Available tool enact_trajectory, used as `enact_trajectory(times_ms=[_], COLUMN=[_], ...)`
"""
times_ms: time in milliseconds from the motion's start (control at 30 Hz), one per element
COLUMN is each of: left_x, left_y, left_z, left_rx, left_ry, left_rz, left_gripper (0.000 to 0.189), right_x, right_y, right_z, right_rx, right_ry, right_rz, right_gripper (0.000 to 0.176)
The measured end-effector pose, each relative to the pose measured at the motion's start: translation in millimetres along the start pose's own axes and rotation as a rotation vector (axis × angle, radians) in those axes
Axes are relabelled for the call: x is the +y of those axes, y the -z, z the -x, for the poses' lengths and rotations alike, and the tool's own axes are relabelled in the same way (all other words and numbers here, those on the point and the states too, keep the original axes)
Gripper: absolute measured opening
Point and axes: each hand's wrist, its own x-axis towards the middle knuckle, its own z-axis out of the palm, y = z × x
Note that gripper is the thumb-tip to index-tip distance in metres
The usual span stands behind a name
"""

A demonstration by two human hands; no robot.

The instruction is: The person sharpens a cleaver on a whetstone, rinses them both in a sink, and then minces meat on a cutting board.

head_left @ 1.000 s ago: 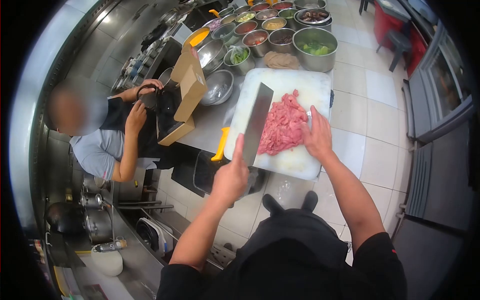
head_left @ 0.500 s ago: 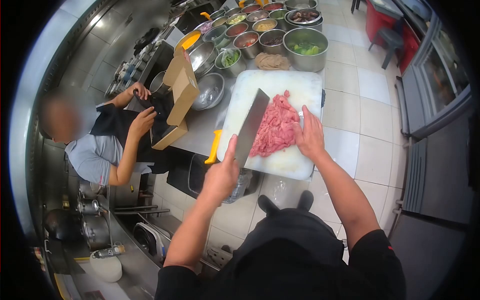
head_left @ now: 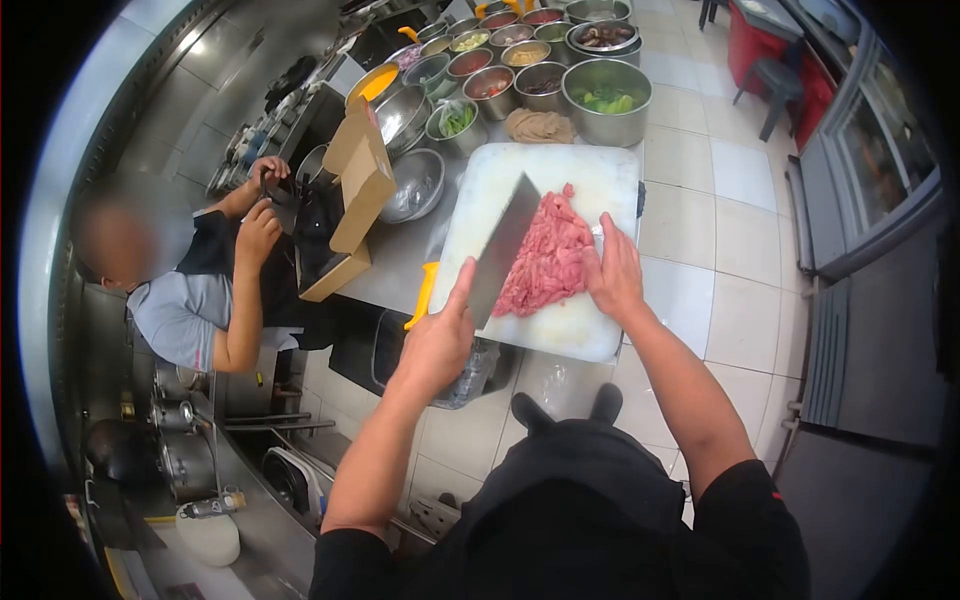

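Wrapped round the handle of a broad cleaver [head_left: 503, 250], my left hand [head_left: 440, 345] is at the near left side of a white cutting board [head_left: 500, 170]. The blade stands on its edge along the left side of a pile of raw pink meat strips [head_left: 546, 262]. Against the pile's right side rests my right hand [head_left: 614, 272], its fingers stretched out and touching the meat. The cleaver's handle is mostly hidden in my left fist. A yellow handle [head_left: 424, 293] sticks out at the board's left edge.
Many steel bowls stand beyond the board, among them a pot of green vegetables [head_left: 607, 100]. A tan cloth [head_left: 540, 126] lies at its far edge. On the left, a co-worker [head_left: 185, 310] stands by an open cardboard box [head_left: 360, 190]. A refrigerator [head_left: 870, 350] is at right.
The co-worker's hands have moved up and left, lifting a dark item from beside the box. My hands, the cleaver and the meat look almost the same; the view has shifted slightly.
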Motion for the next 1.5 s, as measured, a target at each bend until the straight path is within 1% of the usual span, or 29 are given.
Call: enact_trajectory(times_ms=[33, 100, 167, 200, 267, 300, 400, 433, 533, 567, 667, 700, 800, 833, 933, 1033, 1133, 1167, 1267, 1367, 1467, 1500], left_x=[7, 1, 0, -5, 5, 13, 5, 0, -9, 1, -12, -19, -16, -12, -20, -14, -9, -16, -27, -23, -31, -34], left_y=[-7, -31, -41, -39, -12, -5, -32, -36, -29, -17, -36, -36, -17, -12, -32, -18, -11, -26, -27, -13, -25, -26], left_z=[3, -4, -15, -16, -15, -8, -4, -12, -25, -17, -4, -9, -17, -11, -6, -22, -7, -6, -22, -7, -16, -21], left_rx=[0.106, -0.054, -0.222, -0.194, -0.152, -0.079, 0.052, -0.114, -0.148, -0.117, 0.072, -0.133, -0.181, -0.101, 0.059, -0.205, 0.002, 0.043, -0.225, -0.046, -0.244, -0.253], left_ry=[-0.015, -0.001, 0.003, -0.005, -0.048, -0.049, -0.036, -0.015, -0.117, -0.09, -0.121, -0.027, -0.064, -0.092, -0.124, -0.033, -0.082, -0.078, -0.015, -0.085, -0.022, 0.008], left_rz=[0.071, -0.052, -0.227, -0.193, -0.14, -0.026, 0.067, -0.128, -0.261, -0.149, 0.023, -0.184, -0.276, -0.204, -0.038, -0.297, -0.027, 0.007, -0.24, -0.06, -0.209, -0.215], left_gripper=[0.076, 0.076, 0.079, 0.076, 0.071, 0.069, 0.067, 0.068, 0.077, 0.069, 0.069, 0.069, 0.069, 0.07, 0.071, 0.072, 0.073, 0.072, 0.072, 0.073, 0.073, 0.071], right_x=[-1, -1, -2, -1, 1, 1, 0, -2, -1, 1, 2, 3, 3, 3, 1, 2, 1, 2, 1, 1, -3, -4], right_y=[0, 3, 4, 2, 3, 3, 3, 4, 3, 4, 2, 2, -3, -1, 1, -1, 0, 0, 0, 0, 2, 4], right_z=[-1, -1, 2, 3, 0, 0, 2, 0, 0, 1, -2, -2, 0, -1, -1, -3, -2, -1, 1, -2, -1, 2], right_rx=[0.015, 0.007, -0.008, -0.018, 0.001, 0.006, -0.003, -0.005, 0.007, 0.026, 0.049, 0.047, 0.029, 0.031, 0.019, 0.007, 0.028, 0.025, 0.012, 0.025, 0.021, 0.008], right_ry=[0.002, -0.003, -0.003, 0.002, 0.002, 0.01, 0.001, -0.003, -0.008, -0.004, 0.023, 0.028, 0.032, 0.026, 0.018, 0.009, 0.043, 0.044, 0.052, 0.038, 0.034, 0.028], right_rz=[-0.015, -0.04, -0.04, -0.025, -0.019, -0.031, -0.052, -0.058, -0.038, -0.049, -0.071, -0.068, -0.06, -0.05, -0.065, -0.026, -0.065, -0.054, -0.032, -0.021, -0.001, 0.001], right_gripper=[0.076, 0.077, 0.079, 0.08, 0.08, 0.081, 0.081, 0.081, 0.081, 0.081, 0.081, 0.081, 0.08, 0.079, 0.08, 0.08, 0.079, 0.078, 0.077, 0.075, 0.073, 0.073])
